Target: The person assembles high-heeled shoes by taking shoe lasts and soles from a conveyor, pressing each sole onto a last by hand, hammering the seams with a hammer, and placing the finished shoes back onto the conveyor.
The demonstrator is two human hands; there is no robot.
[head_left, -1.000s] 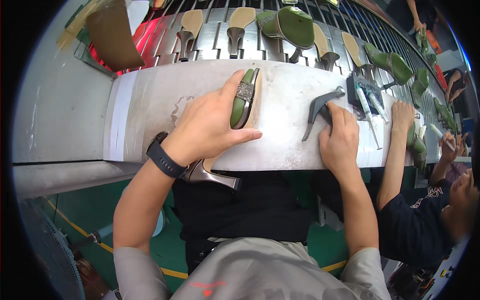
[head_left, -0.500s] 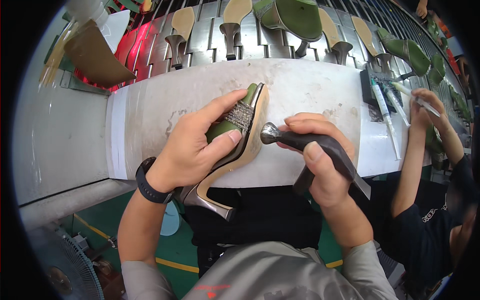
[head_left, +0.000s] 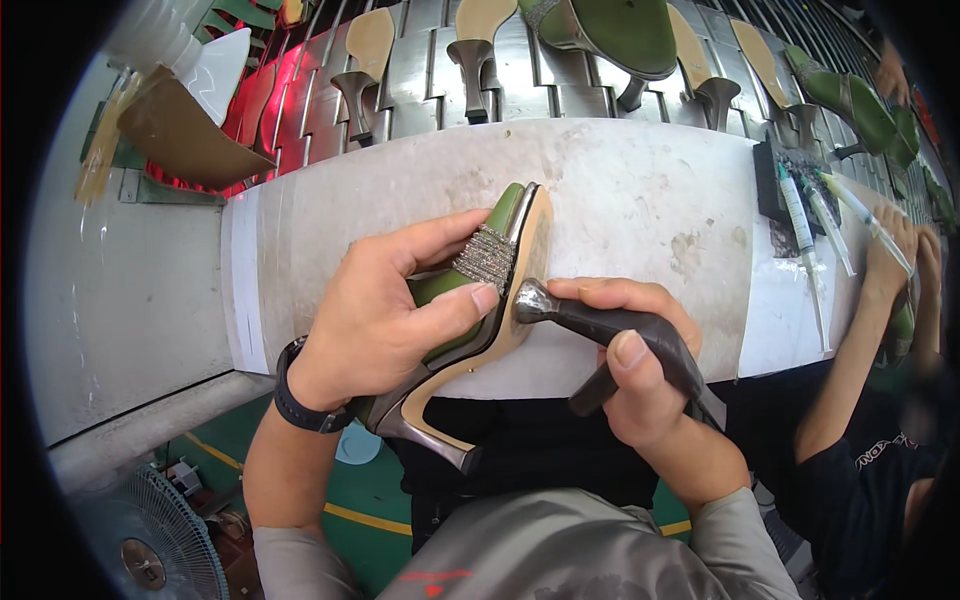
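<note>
My left hand point(head_left: 385, 300) is wrapped round a green high-heeled shoe point(head_left: 538, 232) with a glittering band, its tan sole turned to the right. The shoe's metallic heel point(head_left: 425, 440) points down toward me, over the table's near edge. My right hand point(head_left: 650, 370) grips a dark cobbler's hammer point(head_left: 600, 325). The hammer's polished round face lies against the sole, near the middle of the shoe. A dark stub of the hammer sticks out below my fingers, and part of it is hidden in my palm.
Tan soles with heels point(head_left: 470, 60) and green shoes point(head_left: 620, 40) stand along the slatted metal conveyor point(head_left: 420, 75) beyond the white worktable point(head_left: 640, 190). Several syringes point(head_left: 800, 215) lean in a dark holder at right, near a co-worker's hands point(head_left: 890, 250). A fan point(head_left: 145, 560) stands lower left.
The hammer's face has come from just right of the sole to against it. My right hand has moved slightly down. The co-worker's hands have shifted at the right.
</note>
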